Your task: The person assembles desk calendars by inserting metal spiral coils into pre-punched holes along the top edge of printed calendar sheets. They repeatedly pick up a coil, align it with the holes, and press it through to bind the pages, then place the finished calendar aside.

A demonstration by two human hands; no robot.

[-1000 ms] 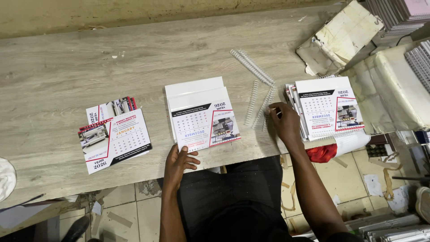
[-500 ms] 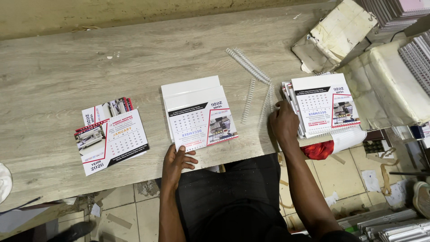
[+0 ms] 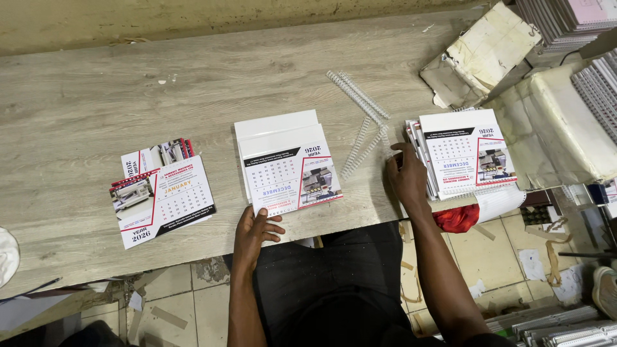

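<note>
A stack of calendar sheets [image 3: 283,164] lies in the middle of the wooden table [image 3: 128,83], upside down to me. My left hand [image 3: 254,232] rests with fingers spread on its near edge. My right hand [image 3: 406,177] presses against the left side of a thicker pile of calendar sheets [image 3: 459,151] at the right. Several white plastic binding coils [image 3: 360,103] lie on the table between the two piles, just beyond my right hand. A third calendar pile [image 3: 164,196] lies fanned out at the left, away from both hands.
Worn white cardboard pieces [image 3: 479,51] and stacks of bound pads [image 3: 565,19] crowd the far right. A red cloth [image 3: 457,217] hangs below the right pile. Paper scraps litter the tiled floor [image 3: 501,257]. A white round object [image 3: 8,254] sits at the left edge.
The view has shifted slightly. My right hand stays against the right pile's left side and my left hand stays on the middle stack's near edge.
</note>
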